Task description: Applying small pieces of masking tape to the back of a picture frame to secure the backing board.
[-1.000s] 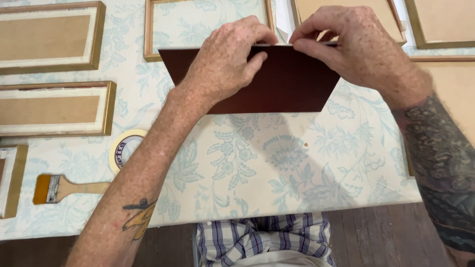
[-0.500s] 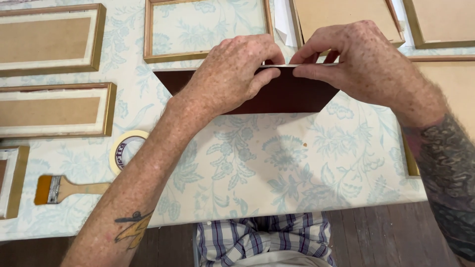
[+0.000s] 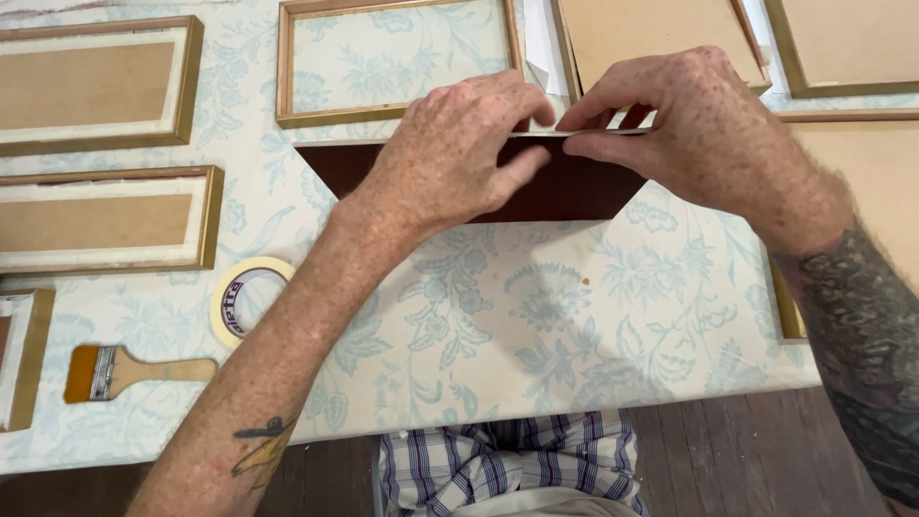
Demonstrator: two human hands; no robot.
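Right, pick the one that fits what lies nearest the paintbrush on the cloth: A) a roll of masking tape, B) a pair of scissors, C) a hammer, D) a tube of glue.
A: the roll of masking tape lies flat on the floral tablecloth just up and right of the paintbrush; no scissors, hammer or glue are in view.
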